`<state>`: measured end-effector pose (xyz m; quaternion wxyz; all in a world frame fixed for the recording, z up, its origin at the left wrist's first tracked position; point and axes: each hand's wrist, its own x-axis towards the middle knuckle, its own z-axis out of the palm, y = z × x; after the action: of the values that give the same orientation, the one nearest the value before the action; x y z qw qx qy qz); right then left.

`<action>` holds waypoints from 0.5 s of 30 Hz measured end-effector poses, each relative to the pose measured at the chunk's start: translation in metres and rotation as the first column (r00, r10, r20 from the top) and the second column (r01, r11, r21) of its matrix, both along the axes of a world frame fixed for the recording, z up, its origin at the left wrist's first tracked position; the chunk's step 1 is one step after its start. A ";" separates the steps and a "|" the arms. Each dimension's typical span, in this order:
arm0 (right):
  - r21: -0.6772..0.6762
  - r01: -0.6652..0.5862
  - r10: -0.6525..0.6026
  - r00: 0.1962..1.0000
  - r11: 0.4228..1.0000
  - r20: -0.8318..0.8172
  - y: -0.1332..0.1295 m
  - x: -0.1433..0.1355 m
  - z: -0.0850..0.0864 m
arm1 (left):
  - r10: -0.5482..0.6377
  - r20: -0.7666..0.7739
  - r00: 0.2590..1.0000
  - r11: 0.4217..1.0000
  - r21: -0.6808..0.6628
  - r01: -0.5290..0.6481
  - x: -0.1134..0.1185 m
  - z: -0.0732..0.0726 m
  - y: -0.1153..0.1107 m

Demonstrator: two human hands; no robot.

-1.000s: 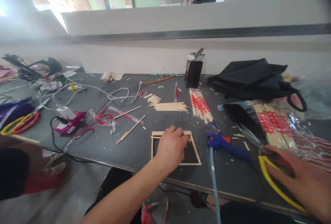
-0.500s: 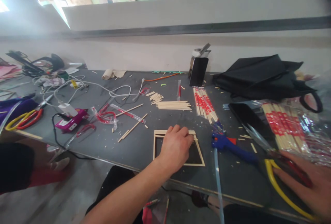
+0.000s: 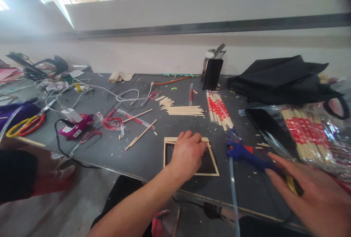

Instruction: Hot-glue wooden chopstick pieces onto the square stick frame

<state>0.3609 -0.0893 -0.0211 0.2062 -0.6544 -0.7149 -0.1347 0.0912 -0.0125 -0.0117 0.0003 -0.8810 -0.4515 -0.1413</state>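
A wooden stick frame (image 3: 207, 174) lies near the tabletop's (image 3: 142, 156) front edge, the left hand (image 3: 189, 153) curled over its far side; whether that grip pinches a stick is hidden. The right hand's (image 3: 309, 193) grip gapes partway at the blue glue gun's (image 3: 246, 157) handle, above the scissors (image 3: 291, 183).

I take this for a craft workroom. The long dark tabletop (image 3: 148, 156) carries a blue glue gun (image 3: 237, 151), scissors (image 3: 42, 117), bundled wooden sticks (image 3: 218, 109) and scattered scraps (image 3: 173, 88).
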 end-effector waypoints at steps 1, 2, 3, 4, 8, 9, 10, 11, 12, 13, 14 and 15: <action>0.013 -0.027 0.027 0.999 1.000 0.044 0.000 -0.005 0.003 | -0.004 0.001 1.000 1.000 0.001 0.004 0.000 0.000 0.000; 0.025 -0.058 0.055 0.995 0.998 0.083 0.000 -0.009 0.006 | -0.006 0.004 1.000 1.000 0.001 0.006 0.000 0.000 0.001; 0.037 -0.079 0.074 0.991 0.996 0.112 -0.001 -0.013 0.008 | -0.004 0.010 1.000 1.000 0.001 0.004 0.001 0.000 0.001; 0.039 -0.091 0.086 0.988 0.995 0.126 -0.001 -0.016 0.010 | -0.001 0.017 1.000 1.000 0.001 0.001 0.001 0.000 0.001; 0.031 -0.138 0.134 0.984 0.990 0.118 0.000 -0.022 0.011 | 0.018 0.043 0.999 1.000 0.009 -0.019 0.002 -0.001 0.001; 0.027 -0.141 0.137 0.985 0.990 0.108 0.000 -0.022 0.010 | 0.021 0.043 0.999 1.000 0.012 -0.022 0.002 -0.001 0.001; 0.024 -0.139 0.136 0.986 0.990 0.101 0.001 -0.022 0.010 | 0.023 0.041 0.999 1.000 0.015 -0.023 0.002 -0.002 0.001; 0.024 -0.133 0.130 0.986 0.991 0.100 0.001 -0.021 0.009 | 0.025 0.040 0.999 0.999 0.018 -0.026 0.002 -0.002 0.001; 0.028 -0.123 0.119 0.987 0.992 0.106 0.002 -0.020 0.009 | 0.028 0.040 0.999 0.999 0.022 -0.029 0.002 -0.002 0.001; 0.035 -0.111 0.106 0.987 0.993 0.117 0.002 -0.019 0.009 | 0.034 0.042 0.999 0.999 0.027 -0.035 0.002 -0.002 0.002; 0.045 -0.100 0.093 0.987 0.994 0.132 0.003 -0.017 0.008 | 0.039 0.045 0.998 0.999 0.033 -0.040 0.002 -0.002 0.002; 0.049 -0.096 0.088 0.985 0.994 0.148 0.004 -0.016 0.008 | 0.045 0.048 0.998 0.998 0.040 -0.047 0.001 -0.001 0.002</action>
<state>0.3449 -0.0852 -0.0133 0.1776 -0.6032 -0.7534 -0.1924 0.0925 -0.0104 -0.0127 0.0110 -0.8667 -0.4685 -0.1712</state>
